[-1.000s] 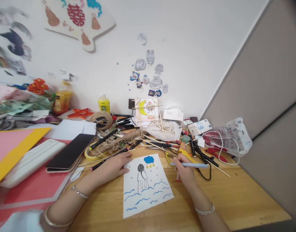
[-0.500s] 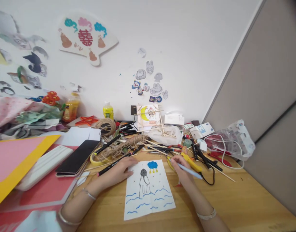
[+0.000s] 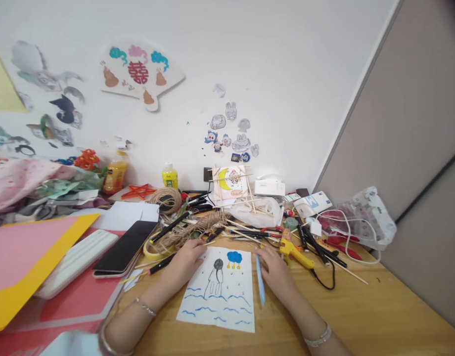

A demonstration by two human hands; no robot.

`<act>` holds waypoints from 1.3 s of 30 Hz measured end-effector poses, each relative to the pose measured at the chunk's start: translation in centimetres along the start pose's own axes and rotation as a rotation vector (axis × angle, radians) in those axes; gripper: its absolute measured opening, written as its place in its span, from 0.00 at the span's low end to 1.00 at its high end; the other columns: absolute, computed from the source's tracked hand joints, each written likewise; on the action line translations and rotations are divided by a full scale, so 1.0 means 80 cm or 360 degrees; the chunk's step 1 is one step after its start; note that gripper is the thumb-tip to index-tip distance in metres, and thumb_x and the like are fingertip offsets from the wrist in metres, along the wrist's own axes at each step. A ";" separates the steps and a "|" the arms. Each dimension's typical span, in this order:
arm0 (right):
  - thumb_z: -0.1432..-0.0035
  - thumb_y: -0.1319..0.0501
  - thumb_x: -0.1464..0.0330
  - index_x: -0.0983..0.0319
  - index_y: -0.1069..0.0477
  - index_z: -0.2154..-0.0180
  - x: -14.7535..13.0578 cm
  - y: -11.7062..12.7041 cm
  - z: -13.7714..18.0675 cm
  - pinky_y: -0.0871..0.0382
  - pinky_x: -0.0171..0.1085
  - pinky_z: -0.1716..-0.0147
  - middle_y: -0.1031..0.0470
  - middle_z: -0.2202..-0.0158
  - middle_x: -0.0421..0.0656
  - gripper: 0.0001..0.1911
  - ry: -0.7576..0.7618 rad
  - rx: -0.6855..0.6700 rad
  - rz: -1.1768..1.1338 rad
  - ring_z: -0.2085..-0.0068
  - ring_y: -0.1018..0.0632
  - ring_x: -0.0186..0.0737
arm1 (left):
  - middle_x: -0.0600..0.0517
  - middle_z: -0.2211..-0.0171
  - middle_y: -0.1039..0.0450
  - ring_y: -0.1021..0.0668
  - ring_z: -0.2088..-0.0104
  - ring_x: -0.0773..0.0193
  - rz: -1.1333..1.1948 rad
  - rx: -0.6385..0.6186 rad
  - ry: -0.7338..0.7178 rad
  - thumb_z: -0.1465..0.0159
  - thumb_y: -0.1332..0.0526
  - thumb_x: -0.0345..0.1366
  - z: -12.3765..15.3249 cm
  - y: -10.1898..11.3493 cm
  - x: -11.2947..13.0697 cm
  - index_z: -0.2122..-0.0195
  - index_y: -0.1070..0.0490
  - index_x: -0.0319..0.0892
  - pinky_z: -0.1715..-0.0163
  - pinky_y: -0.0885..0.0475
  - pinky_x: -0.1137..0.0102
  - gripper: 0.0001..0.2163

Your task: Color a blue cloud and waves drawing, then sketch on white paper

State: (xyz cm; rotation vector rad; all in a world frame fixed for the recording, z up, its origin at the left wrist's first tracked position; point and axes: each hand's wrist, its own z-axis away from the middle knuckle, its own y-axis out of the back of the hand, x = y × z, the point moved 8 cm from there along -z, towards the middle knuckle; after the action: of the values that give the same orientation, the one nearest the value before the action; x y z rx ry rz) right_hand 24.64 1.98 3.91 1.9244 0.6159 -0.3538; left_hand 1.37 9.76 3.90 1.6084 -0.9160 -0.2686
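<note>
A sheet of white paper lies on the wooden table, drawn with a dark-haired figure, blue waves and a blue cloud with yellow stars. My left hand rests at its upper left edge, fingers stretched out and lying flat. At the upper right edge is my right hand, palm down with bent fingers. A light blue pen runs along the inner side of that hand, its upper end at the fingertips and its body pointing toward me. The fingertips partly hide how firmly it is gripped.
A yellow glue gun with a black cord lies right of my right hand. Behind the paper are twine, sticks and markers. On the left are a dark phone and a white case. A plastic bag sits far right.
The paper has turned clockwise and shifted slightly left. My right hand has turned palm down and come to the paper's edge; the pen has swung from pointing lower right to pointing toward me.
</note>
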 end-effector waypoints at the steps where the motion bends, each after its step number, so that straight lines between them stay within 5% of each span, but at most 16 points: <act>1: 0.50 0.48 0.81 0.58 0.26 0.58 -0.001 0.000 0.000 0.33 0.45 0.51 0.24 0.57 0.47 0.22 0.0014 -0.0006 0.0037 0.52 0.26 0.47 | 0.44 0.50 0.31 0.29 0.48 0.52 -0.0041 0.0006 0.0007 0.35 0.40 0.31 0.000 0.000 -0.002 0.55 0.28 0.40 0.48 0.35 0.54 0.08; 12: 0.46 0.49 0.81 0.61 0.25 0.59 0.001 -0.002 0.000 0.32 0.43 0.55 0.25 0.60 0.48 0.19 -0.0019 -0.0004 0.0277 0.55 0.27 0.47 | 0.47 0.52 0.30 0.27 0.51 0.54 -0.0071 0.0093 0.0134 0.33 0.39 0.36 0.001 -0.001 -0.014 0.57 0.28 0.39 0.51 0.33 0.53 0.07; 20: 0.43 0.48 0.77 0.63 0.25 0.61 0.008 0.004 0.001 0.33 0.43 0.54 0.26 0.59 0.49 0.14 -0.0049 0.0067 0.0205 0.55 0.26 0.47 | 0.49 0.59 0.28 0.23 0.64 0.61 0.0468 0.0364 0.0455 0.32 0.41 0.38 0.003 0.010 -0.049 0.56 0.30 0.38 0.63 0.26 0.62 0.09; 28: 0.43 0.49 0.77 0.62 0.27 0.60 0.016 -0.001 0.000 0.34 0.43 0.52 0.26 0.57 0.50 0.15 -0.0061 0.0061 0.0231 0.53 0.27 0.48 | 0.46 0.52 0.30 0.24 0.57 0.57 0.1096 0.0784 0.0610 0.32 0.40 0.39 0.006 0.033 -0.093 0.49 0.33 0.39 0.59 0.26 0.58 0.13; 34: 0.42 0.49 0.75 0.62 0.26 0.59 0.013 -0.004 0.000 0.34 0.40 0.55 0.24 0.59 0.48 0.15 -0.0130 -0.0059 0.0249 0.55 0.25 0.46 | 0.46 0.55 0.27 0.22 0.61 0.58 0.1425 0.0845 0.0587 0.33 0.41 0.40 0.010 0.034 -0.088 0.46 0.35 0.39 0.61 0.26 0.60 0.17; 39: 0.41 0.46 0.71 0.60 0.26 0.56 0.002 -0.013 0.006 0.35 0.38 0.61 0.22 0.65 0.45 0.14 -0.0190 -0.0267 0.0366 0.61 0.23 0.45 | 0.43 0.55 0.25 0.22 0.56 0.52 0.1436 0.0795 0.0655 0.43 0.36 0.39 0.014 0.028 -0.080 0.52 0.27 0.38 0.55 0.28 0.58 0.18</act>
State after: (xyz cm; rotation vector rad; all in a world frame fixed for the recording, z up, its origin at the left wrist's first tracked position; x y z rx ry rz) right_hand 24.20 1.98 2.84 1.7766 0.3306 -0.2601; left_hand -4.48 13.32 3.65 1.4299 -1.3317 0.9442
